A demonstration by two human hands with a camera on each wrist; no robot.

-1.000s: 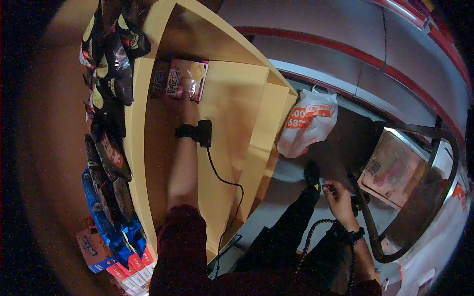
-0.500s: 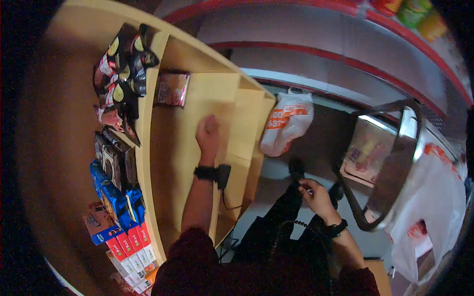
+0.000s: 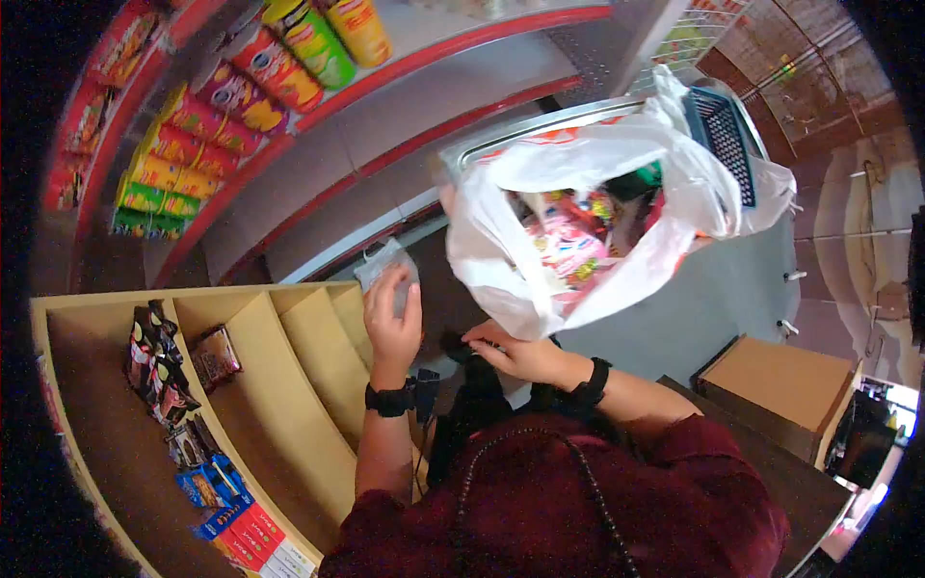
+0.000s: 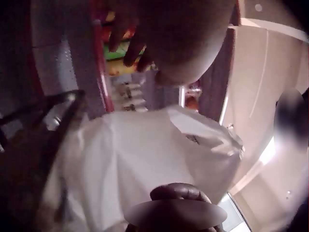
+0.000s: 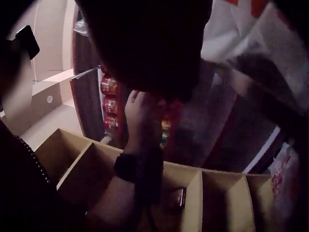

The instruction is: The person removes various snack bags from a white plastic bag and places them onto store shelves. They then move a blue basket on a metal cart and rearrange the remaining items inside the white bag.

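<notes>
My left hand [image 3: 393, 318] is raised above the wooden stepped shelf [image 3: 289, 385], fingers relaxed, holding nothing. Behind it on the floor lies a small pale plastic bag [image 3: 383, 262]. My right hand [image 3: 509, 352] reaches left under the lower edge of a big white plastic bag [image 3: 501, 270] stuffed with bright snack packets [image 3: 568, 246]; its fingers lie nearly straight and I see no grip. In the left wrist view the left hand [image 4: 169, 38] hangs over the white bag [image 4: 145, 164]. The right wrist view shows the left hand [image 5: 140, 111] above the shelf compartments [image 5: 207, 203].
Dark snack packets [image 3: 154, 371] and one reddish packet [image 3: 214, 356] lie in the wooden shelf, with blue and red boxes [image 3: 226, 501] at its near end. Red-edged store shelves hold tall cans [image 3: 308, 43]. A blue basket [image 3: 723, 125] sits behind the bag; a cardboard box [image 3: 780, 385] stands at right.
The view swung up from the shelf toward the bag. My left hand left the wooden shelf and rose. My right hand moved from the cart rim to the white bag's underside.
</notes>
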